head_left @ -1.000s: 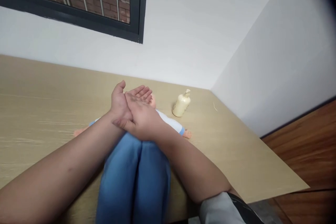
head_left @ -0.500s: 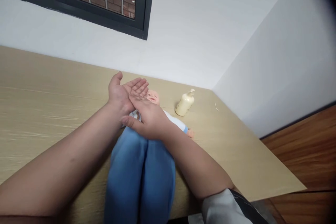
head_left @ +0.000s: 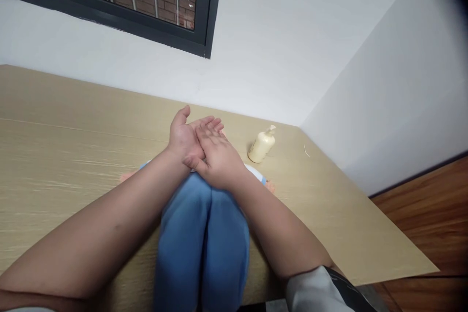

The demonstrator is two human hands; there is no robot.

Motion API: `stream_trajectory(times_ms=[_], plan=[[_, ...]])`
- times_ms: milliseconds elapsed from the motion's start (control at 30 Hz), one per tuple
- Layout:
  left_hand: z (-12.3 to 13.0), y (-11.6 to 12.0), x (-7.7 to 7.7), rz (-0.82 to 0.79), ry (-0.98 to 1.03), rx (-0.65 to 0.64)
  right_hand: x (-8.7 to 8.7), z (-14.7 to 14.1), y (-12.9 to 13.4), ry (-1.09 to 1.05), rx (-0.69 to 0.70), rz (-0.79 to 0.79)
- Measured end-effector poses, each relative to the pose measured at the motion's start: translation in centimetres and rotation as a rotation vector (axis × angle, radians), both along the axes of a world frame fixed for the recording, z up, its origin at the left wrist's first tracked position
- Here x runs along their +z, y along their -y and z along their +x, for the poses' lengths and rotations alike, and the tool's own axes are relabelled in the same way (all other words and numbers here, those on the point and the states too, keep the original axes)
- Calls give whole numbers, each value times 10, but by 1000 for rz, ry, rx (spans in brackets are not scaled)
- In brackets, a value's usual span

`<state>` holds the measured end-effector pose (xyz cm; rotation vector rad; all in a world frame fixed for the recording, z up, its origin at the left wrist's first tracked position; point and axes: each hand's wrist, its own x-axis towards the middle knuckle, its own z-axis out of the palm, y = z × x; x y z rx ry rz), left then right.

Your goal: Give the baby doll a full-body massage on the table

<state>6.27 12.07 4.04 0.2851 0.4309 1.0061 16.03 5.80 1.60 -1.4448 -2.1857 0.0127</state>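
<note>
My left hand (head_left: pixel 187 137) is turned palm up with its fingers stretched out and thumb raised. Across its palm and fingers lies my right hand (head_left: pixel 222 158), palm down and flat, fingers extended. Neither hand holds an object. Beneath both hands a baby doll lies on its back, its blue trousers (head_left: pixel 203 248) pointing towards me. The doll's head and most of its white top are hidden behind my hands; a white sleeve with a blue cuff (head_left: pixel 256 174) shows on the right. A cream pump bottle (head_left: pixel 262 145) stands upright to the right of my hands.
The doll lies on a wood-grain tabletop (head_left: pixel 73 156) that meets a white wall (head_left: pixel 256 58) at the back. A dark-framed window (head_left: pixel 204 24) is above left. Near the right corner lies a thin pale strip (head_left: pixel 306 151). Brown wooden panels (head_left: pixel 424 224) are at the lower right.
My right hand has slid up over my left palm towards the fingers. Both hands now cover the doll's face, which showed before. The whole view has shifted slightly.
</note>
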Motion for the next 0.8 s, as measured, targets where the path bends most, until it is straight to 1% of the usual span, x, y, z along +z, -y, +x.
stream_trajectory(times_ms=[100,200,267,367,467,567,633,700,800], plan=[[-13,-11,2,49,2,76,1,-3,3,-15,27,0],[-21,-21,1,85,28,125,3,-8,9,-88,141,31],[-21,-23,-1,113,31,126,3,-12,13,-147,208,58],[-13,-16,-3,138,16,66,1,-13,14,-171,239,72],[-2,-5,-5,156,14,-12,0,-9,9,-116,210,84],[3,3,-2,136,0,-33,0,-3,3,-60,112,89],[0,4,2,117,-26,-11,-1,-1,1,-37,51,71],[-6,1,7,108,-51,35,-1,-2,1,-23,26,51],[-19,-8,12,121,-42,107,3,-5,6,-34,66,50]])
